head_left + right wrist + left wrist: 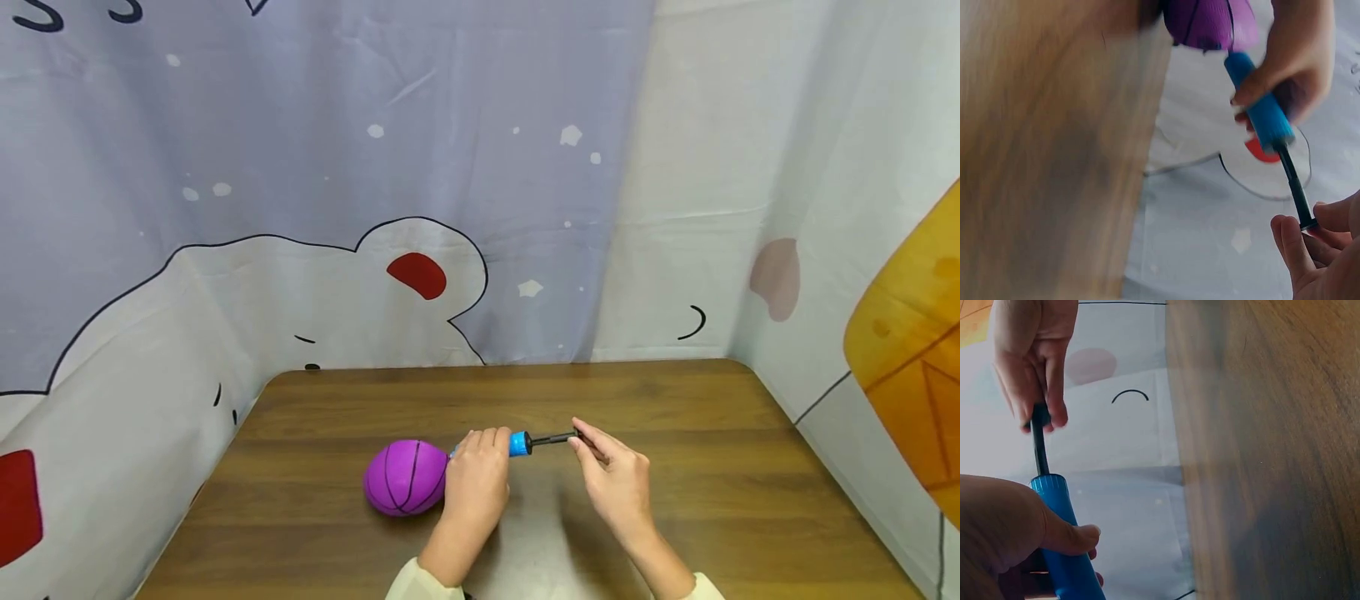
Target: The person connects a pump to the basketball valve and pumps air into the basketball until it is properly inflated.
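Observation:
A small blue hand pump [519, 443] is held sideways above the table, its black rod [553, 438] drawn out to the right. My left hand [478, 475] grips the blue barrel [1072, 562], thumb along one side. With thumb and fingertips my right hand [617, 479] pinches the black end of the rod, as the right wrist view shows at the black knob [1308, 224]. At the barrel's other end sits a purple ball [407, 477] with black seam lines. In the right wrist view the pump's tip meets the ball [1210, 22].
The brown wooden table [315, 408] spreads under both hands. Behind it and along its sides hangs a printed cloth [315, 167] with bear shapes, stars and an orange figure [915, 350] at the right.

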`<action>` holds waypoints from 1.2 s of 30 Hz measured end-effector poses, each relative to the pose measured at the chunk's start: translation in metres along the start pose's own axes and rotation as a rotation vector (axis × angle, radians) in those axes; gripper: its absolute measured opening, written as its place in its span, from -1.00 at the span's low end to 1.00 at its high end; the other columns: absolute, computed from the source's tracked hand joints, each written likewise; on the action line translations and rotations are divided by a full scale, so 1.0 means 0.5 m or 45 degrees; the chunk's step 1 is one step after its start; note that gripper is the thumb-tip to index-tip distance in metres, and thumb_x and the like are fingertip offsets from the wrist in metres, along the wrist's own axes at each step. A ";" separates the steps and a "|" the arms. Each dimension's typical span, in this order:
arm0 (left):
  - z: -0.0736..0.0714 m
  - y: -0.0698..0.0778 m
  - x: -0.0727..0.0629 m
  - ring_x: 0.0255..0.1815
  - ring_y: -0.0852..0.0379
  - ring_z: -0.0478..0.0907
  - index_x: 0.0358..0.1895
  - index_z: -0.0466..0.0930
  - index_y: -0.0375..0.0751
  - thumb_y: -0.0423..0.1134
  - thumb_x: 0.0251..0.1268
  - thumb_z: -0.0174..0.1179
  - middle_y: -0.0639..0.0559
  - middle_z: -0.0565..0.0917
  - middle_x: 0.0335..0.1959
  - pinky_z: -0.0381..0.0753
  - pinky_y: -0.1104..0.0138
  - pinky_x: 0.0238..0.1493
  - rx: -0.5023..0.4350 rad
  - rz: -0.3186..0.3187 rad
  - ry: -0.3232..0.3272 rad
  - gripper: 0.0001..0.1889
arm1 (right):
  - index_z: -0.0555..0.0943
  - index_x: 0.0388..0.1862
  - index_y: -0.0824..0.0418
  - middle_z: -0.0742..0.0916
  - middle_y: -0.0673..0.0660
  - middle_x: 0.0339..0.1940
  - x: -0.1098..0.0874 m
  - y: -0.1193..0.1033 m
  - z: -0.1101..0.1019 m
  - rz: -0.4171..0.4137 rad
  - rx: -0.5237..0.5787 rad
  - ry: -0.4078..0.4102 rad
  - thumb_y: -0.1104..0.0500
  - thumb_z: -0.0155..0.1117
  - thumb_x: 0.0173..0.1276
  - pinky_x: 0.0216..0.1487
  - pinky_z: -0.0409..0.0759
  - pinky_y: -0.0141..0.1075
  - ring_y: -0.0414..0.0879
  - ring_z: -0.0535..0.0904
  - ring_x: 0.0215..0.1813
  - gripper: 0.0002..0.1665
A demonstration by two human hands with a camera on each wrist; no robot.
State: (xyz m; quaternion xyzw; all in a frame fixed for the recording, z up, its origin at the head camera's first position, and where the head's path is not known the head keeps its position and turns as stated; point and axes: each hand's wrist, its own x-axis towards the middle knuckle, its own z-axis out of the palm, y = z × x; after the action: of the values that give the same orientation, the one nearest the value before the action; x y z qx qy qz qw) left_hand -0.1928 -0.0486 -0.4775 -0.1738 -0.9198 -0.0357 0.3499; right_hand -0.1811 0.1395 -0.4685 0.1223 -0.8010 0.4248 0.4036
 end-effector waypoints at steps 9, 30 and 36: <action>-0.008 0.003 0.005 -0.19 0.06 0.70 -0.17 0.62 -0.17 -0.46 -0.37 0.57 0.00 0.73 -0.30 0.72 0.22 0.07 -0.013 -0.031 -0.015 -0.48 | 0.79 -0.06 0.26 0.83 0.19 -0.19 0.028 0.015 -0.064 0.096 -0.053 0.072 0.42 0.51 0.17 -0.29 0.55 -0.74 -0.54 0.63 -0.21 -0.67; -0.004 0.017 0.008 -0.30 0.03 0.68 -0.19 0.63 -0.20 -0.34 -0.38 0.60 -0.01 0.73 -0.34 0.74 0.20 0.00 0.102 0.032 0.007 -0.50 | 0.78 -0.07 0.34 0.83 0.20 -0.28 -0.015 -0.025 0.038 0.043 0.041 -0.074 0.43 0.52 0.13 -0.34 0.68 -0.56 -0.06 0.80 -0.37 -0.67; -0.002 0.018 0.004 -0.24 0.05 0.69 -0.17 0.61 -0.18 -0.37 -0.40 0.61 0.01 0.73 -0.30 0.73 0.21 0.05 0.056 0.040 -0.010 -0.47 | 0.77 -0.11 0.38 0.82 0.27 -0.23 -0.020 -0.021 0.044 0.109 0.140 -0.129 0.50 0.50 0.09 -0.31 0.70 -0.54 0.00 0.80 -0.35 -0.67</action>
State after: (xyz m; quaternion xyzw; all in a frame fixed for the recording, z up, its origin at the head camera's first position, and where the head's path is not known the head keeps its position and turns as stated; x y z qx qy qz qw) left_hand -0.1902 -0.0398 -0.4759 -0.1807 -0.9189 -0.0090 0.3506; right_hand -0.1809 0.1144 -0.4767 0.1313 -0.8003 0.4784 0.3367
